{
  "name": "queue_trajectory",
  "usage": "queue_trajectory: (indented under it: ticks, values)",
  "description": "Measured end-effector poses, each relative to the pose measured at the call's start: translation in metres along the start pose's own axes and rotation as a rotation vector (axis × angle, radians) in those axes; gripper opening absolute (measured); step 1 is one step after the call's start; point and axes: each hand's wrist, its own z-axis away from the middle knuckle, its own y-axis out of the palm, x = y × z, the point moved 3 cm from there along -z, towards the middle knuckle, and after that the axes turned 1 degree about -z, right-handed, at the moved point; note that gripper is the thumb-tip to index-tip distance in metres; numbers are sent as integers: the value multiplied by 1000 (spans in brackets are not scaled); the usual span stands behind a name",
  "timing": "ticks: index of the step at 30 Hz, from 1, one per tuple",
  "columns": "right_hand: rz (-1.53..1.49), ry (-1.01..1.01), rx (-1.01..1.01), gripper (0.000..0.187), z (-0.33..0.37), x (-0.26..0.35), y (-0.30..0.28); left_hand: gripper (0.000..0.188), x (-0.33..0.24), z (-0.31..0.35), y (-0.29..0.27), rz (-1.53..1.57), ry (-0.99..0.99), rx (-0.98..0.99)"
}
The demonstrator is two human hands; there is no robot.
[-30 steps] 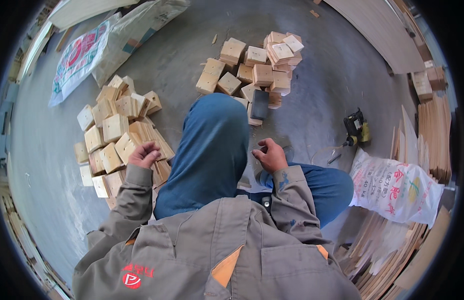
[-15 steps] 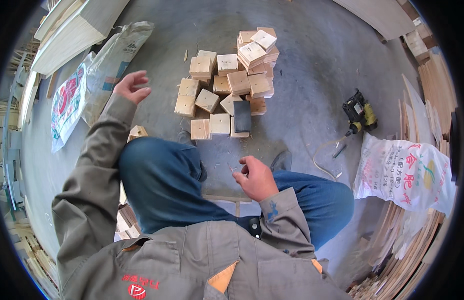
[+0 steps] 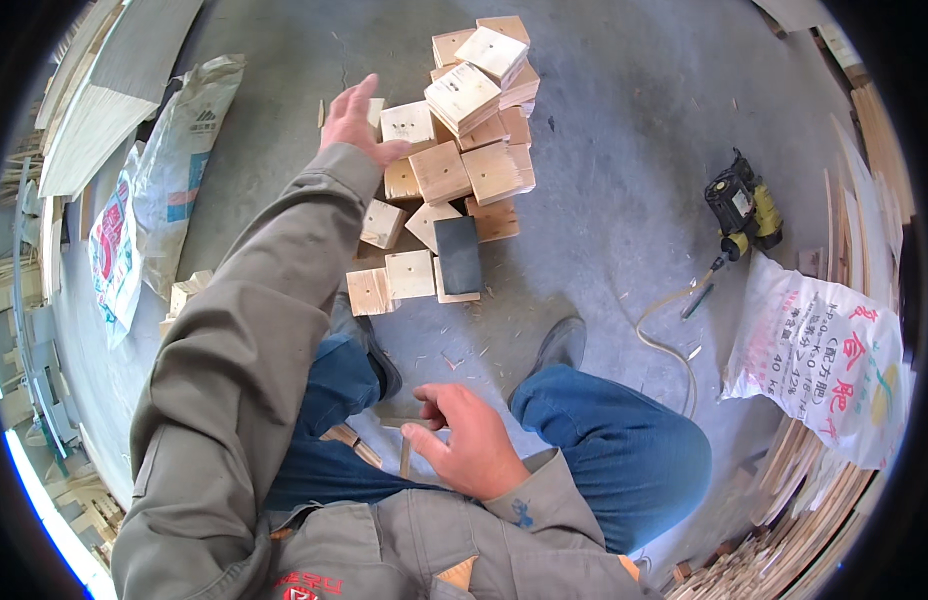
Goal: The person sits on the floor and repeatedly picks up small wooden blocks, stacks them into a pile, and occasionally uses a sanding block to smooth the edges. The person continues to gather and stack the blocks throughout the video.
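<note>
Wooden blocks (image 3: 442,172) by left hand (image 3: 354,128), with fingers parted as on right hand (image 3: 471,440), seemingly pre-grasp, likely calling for a pinch.

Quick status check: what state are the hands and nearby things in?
Left hand: open, at the wooden blocks.
Right hand: loosely curled, thumb and forefinger apart.
Wooden blocks: loosely piled, some stacked.
Dark slab: resting on the blocks.
Black-and-yellow tool: lying down, hose attached.
Right-side white sack: wrinkled.
</note>
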Motion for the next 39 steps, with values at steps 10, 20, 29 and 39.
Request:
queue_trajectory:
  ticks: [10, 20, 29, 39]
  values:
    - [-254, 175, -80, 41, -8, -7, -29, 109, -46, -57, 86, 13, -91, 193]
    - [-340, 91, -76, 40, -10, 14, -31, 70, 17, -42, 67, 892, -617, 286]
    - [-307, 36, 172, 42, 4, 38, 8, 70, 15, 64, -77, 1389, -641, 312]
    - [-177, -118, 30, 38, 55, 27, 13, 98, -48, 193, -214, 1154, -313, 282]
